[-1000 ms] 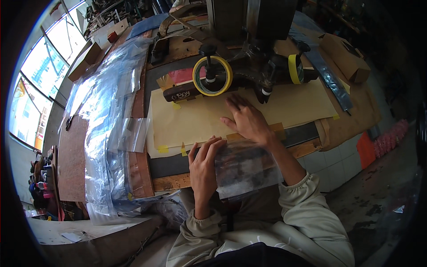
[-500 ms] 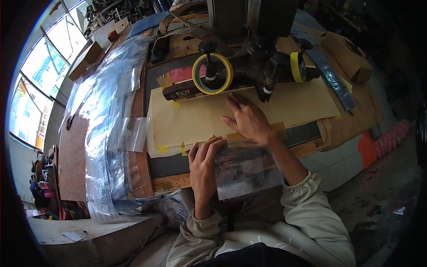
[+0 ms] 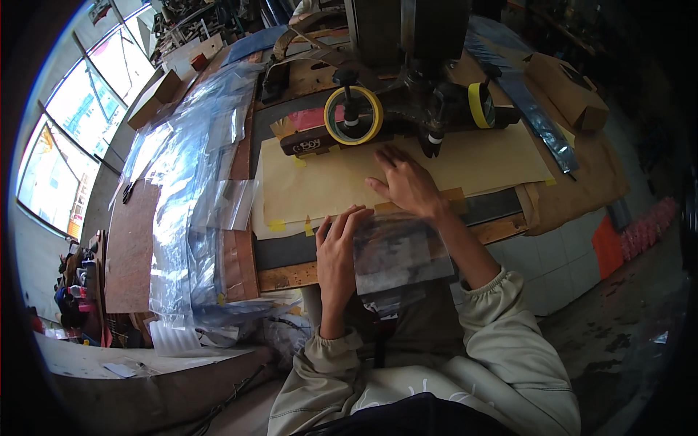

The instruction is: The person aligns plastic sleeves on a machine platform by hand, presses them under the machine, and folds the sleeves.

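Note:
My right hand (image 3: 407, 187) lies palm down, fingers stretched out, on a cream sheet (image 3: 320, 185), its fingertips close to a long dark bar. My left hand (image 3: 337, 243) is at the near edge of that sheet. Its fingers bend over the left edge of a clear plastic bag (image 3: 400, 258), and its thumb is hidden. Between my forearms the bag hangs past the table's front edge, its upper part close to my right wrist. The dark bar (image 3: 396, 133) belongs to a machine standing over the sheet. Yellow tape pieces (image 3: 276, 225) mark the sheet's corners.
Two yellow tape rolls (image 3: 376, 120) hang on the machine's knobs. Clear plastic bags (image 3: 193, 182) overlap in a pile at left. A cardboard box (image 3: 567, 91) and brown paper (image 3: 574, 189) are on the right. Wood (image 3: 291, 276) edges the table's front.
The whole view has shifted slightly. Both hands keep about the same places on the sheet and at the bag, and the bag's lower edge appears a little higher.

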